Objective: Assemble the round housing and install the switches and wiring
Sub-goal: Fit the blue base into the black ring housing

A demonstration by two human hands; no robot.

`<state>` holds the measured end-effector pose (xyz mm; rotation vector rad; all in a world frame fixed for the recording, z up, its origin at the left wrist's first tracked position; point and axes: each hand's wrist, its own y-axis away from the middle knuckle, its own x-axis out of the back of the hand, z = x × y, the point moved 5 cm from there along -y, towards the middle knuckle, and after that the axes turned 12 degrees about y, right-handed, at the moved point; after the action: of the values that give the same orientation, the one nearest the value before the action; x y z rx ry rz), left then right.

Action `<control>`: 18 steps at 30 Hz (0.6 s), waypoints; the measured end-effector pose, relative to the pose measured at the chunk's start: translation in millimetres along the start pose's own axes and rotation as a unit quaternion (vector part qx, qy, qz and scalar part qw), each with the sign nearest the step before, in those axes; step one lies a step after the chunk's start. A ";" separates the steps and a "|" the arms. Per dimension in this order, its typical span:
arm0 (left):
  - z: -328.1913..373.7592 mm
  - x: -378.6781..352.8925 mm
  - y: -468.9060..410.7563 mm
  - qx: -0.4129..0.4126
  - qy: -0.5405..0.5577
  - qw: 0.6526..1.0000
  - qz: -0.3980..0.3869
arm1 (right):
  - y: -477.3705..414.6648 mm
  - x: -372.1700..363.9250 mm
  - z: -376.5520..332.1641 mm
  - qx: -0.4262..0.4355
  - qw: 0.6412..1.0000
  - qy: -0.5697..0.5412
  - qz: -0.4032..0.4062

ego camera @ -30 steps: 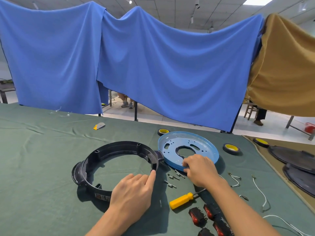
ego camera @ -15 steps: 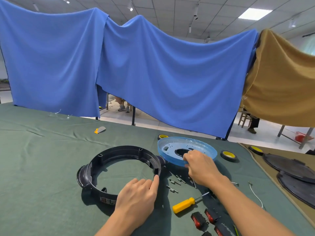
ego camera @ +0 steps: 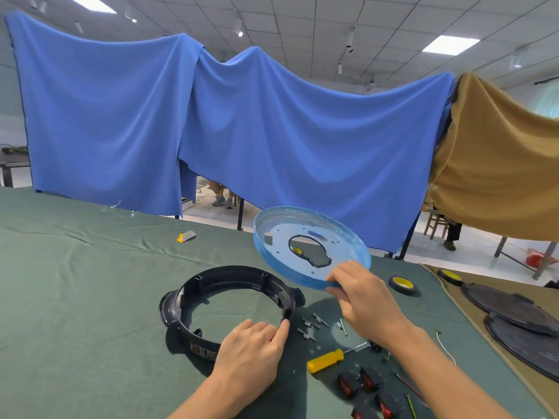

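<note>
A black ring housing [ego camera: 193,294] lies flat on the green table cloth [ego camera: 75,282]. My left hand [ego camera: 251,349] rests on its near right rim, thumb and fingers on the wall. My right hand [ego camera: 360,294] pinches the near edge of a blue round plate [ego camera: 284,234], which is held up in the air, tilted toward me, to the right of and above the ring. Several red and black rocker switches [ego camera: 367,388] lie at the near right. Loose screws [ego camera: 311,325] and a yellow-handled screwdriver [ego camera: 326,359] lie between the ring and the switches.
A white wire [ego camera: 446,346] and thin coloured wires [ego camera: 408,388] lie at the right. A yellow and black wheel [ego camera: 402,282] sits behind my right hand. Dark round covers [ego camera: 514,303] lie on a brown cloth at far right. A small yellow and grey tool [ego camera: 186,236] lies farther back.
My right hand has lifted the blue plate off the table and tilted it up. My left hand has stayed on the ring's rim.
</note>
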<state>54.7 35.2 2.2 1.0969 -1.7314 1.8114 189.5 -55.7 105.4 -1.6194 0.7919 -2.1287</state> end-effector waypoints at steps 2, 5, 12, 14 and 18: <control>1.9 3.0 2.6 -0.013 -0.003 1.000 0.007 | 4.5 0.8 -10.5 0.020 1.000 -0.002 0.015; 2.2 9.8 8.7 -0.025 -0.008 0.999 0.019 | 7.3 1.0 -24.6 0.031 0.999 -0.013 0.028; -29.6 32.9 27.6 0.077 0.038 0.995 0.059 | 12.0 7.0 -34.2 -0.043 0.986 -0.146 0.066; -36.9 37.5 29.1 0.109 0.059 0.991 0.054 | 13.6 13.8 -28.0 -0.133 0.954 -0.248 0.100; -36.1 38.2 29.6 0.110 0.095 0.989 0.040 | 18.1 19.1 -17.8 -0.256 0.849 -0.451 0.105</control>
<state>-0.1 56.9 14.9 0.9104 -1.5133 2.1214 166.0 -77.0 105.3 -2.3380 1.1429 -0.8075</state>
